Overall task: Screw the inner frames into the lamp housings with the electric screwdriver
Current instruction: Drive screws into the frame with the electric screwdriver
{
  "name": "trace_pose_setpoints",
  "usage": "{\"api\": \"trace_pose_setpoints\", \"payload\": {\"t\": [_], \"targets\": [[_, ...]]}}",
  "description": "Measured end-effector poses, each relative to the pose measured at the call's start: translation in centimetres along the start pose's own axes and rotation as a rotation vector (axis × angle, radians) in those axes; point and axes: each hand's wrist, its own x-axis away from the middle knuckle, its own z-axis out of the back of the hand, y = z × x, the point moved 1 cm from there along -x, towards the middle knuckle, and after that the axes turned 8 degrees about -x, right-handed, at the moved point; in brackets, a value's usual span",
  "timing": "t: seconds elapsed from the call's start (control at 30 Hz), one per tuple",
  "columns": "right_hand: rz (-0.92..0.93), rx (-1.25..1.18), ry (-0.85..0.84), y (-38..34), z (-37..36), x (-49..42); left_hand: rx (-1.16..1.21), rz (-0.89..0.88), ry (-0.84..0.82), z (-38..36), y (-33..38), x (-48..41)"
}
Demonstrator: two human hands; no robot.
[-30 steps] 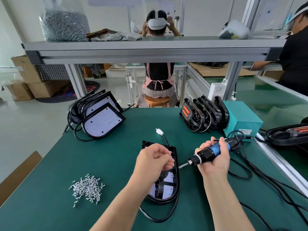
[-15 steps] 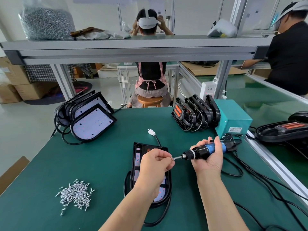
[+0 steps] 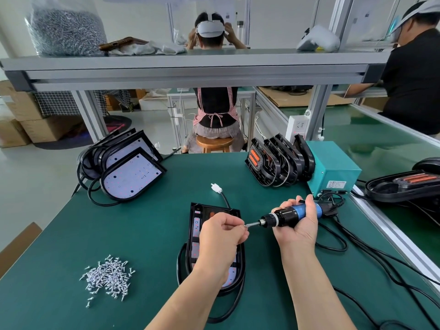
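A black lamp housing (image 3: 197, 234) with its inner frame lies flat on the green mat in front of me, its cable looping around it. My left hand (image 3: 220, 236) hovers over it with fingers curled, pinching a small screw at the tip of the screwdriver bit. My right hand (image 3: 298, 225) grips the blue and black electric screwdriver (image 3: 285, 215), held nearly level and pointing left. A pile of loose silver screws (image 3: 108, 277) lies at the near left.
Stacked lamp panels (image 3: 128, 170) lean at the far left; black frames (image 3: 278, 160) lean against a teal power box (image 3: 333, 167) at the far right. Cables (image 3: 357, 253) trail across the right side. Another housing (image 3: 404, 186) sits on the neighbouring bench. People work beyond the shelf.
My left hand has moved right and met the screwdriver bit, which has swung toward it. The lamp housing now lies straighter in front of me.
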Motion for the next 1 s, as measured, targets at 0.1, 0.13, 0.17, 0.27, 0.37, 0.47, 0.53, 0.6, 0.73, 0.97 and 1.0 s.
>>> {"api": "trace_pose_setpoints", "payload": {"t": [0.1,0.13,0.17,0.27,0.37,0.47,0.53,0.6,0.73,0.97,1.0], "targets": [[-0.001,-0.003,0.005,-0.05,0.05,0.03,0.003,0.002,0.002,-0.01,-0.02,0.04],[-0.001,-0.001,0.007,-0.06,0.06,0.03,0.003,0.000,0.002,-0.04,-0.01,0.05],[0.001,0.001,0.008,-0.07,0.07,0.03,0.000,-0.004,0.002,-0.07,-0.01,0.06],[0.002,0.004,0.013,-0.07,0.10,0.01,-0.028,-0.019,0.010,-0.06,-0.10,0.08],[0.000,-0.003,0.019,-0.12,0.08,-0.02,-0.043,-0.026,0.017,-0.01,-0.18,0.02],[0.003,0.001,0.020,-0.12,0.05,-0.04,-0.041,-0.028,0.019,-0.06,-0.18,0.06],[0.006,0.003,0.024,-0.12,0.07,-0.02,-0.052,-0.033,0.024,-0.18,-0.23,0.07],[0.004,0.001,0.028,-0.11,0.07,0.02,-0.066,-0.036,0.033,-0.27,-0.30,0.06],[0.012,-0.004,0.047,-0.08,0.04,0.07,-0.185,-0.118,0.077,-0.47,-0.34,0.25],[0.032,-0.016,0.068,0.07,-0.28,0.19,-0.579,-0.554,0.204,-0.88,-0.58,0.98],[0.026,-0.020,0.065,0.10,-0.25,0.22,-0.564,-0.555,0.206,-0.80,-0.69,0.94]]}}
